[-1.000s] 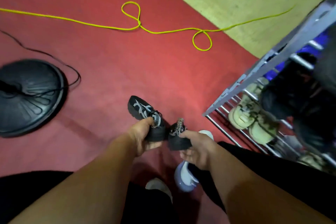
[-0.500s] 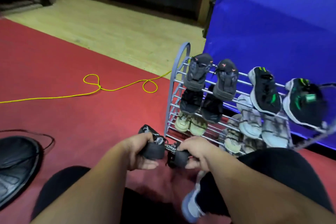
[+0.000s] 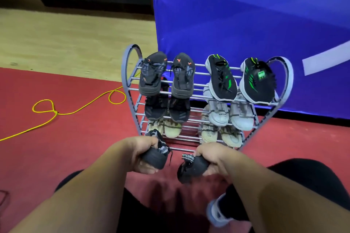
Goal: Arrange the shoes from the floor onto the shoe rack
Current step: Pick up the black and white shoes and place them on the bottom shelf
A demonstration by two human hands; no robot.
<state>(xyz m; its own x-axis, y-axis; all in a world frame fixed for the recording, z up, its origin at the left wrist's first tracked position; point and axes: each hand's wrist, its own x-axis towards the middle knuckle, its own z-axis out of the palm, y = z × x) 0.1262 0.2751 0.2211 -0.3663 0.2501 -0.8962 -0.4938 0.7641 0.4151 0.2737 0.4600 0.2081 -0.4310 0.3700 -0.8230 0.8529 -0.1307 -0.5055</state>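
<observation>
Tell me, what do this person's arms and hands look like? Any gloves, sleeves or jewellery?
Both are bare. The left hand and right hand wear no gloves, and no ring shows. The left forearm and right forearm carry no watch, band or marking, and no sleeve reaches into view. Black clothing covers the legs.

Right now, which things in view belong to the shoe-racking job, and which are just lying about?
Job in hand:
- left hand gripping first black shoe
- right hand gripping second black shoe
- shoe rack
- racked shoes

Lying about:
- yellow cord on the red carpet
- blue backdrop
</observation>
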